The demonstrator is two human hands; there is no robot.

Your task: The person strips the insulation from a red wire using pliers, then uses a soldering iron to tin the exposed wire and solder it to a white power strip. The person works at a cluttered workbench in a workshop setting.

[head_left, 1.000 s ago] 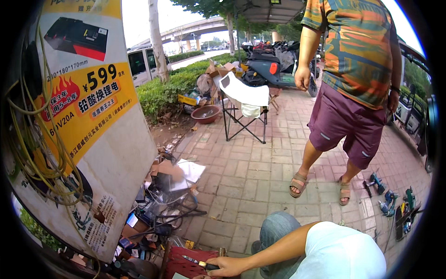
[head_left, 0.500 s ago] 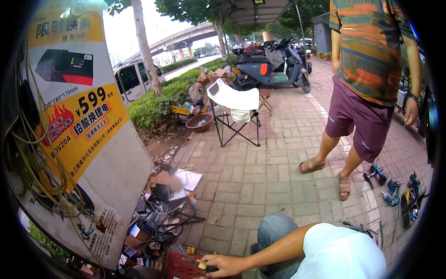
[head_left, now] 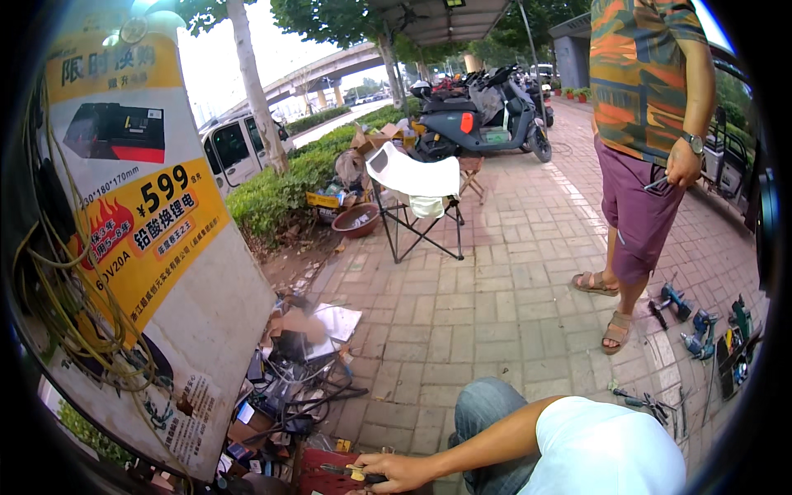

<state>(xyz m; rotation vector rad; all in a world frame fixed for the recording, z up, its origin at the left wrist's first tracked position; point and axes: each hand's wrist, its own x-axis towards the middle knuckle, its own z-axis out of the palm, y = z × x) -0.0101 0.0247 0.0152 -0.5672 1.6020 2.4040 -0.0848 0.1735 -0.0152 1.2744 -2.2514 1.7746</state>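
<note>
sign board leans above red toolbox, could tip if bumped | cable heap beside toolbox may snag | right hand, grip pinching yellow-handled tool over toolbox, could slip | left hand unseen

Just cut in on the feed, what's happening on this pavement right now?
The wearer crouches on the brick pavement, one hand stretched to a red toolbox, fingers around a yellow-handled tool. Which hand it is cannot be told. A bystander in sandals stands nearby. Power tools lie at right, a folding chair and scooter behind.
</note>
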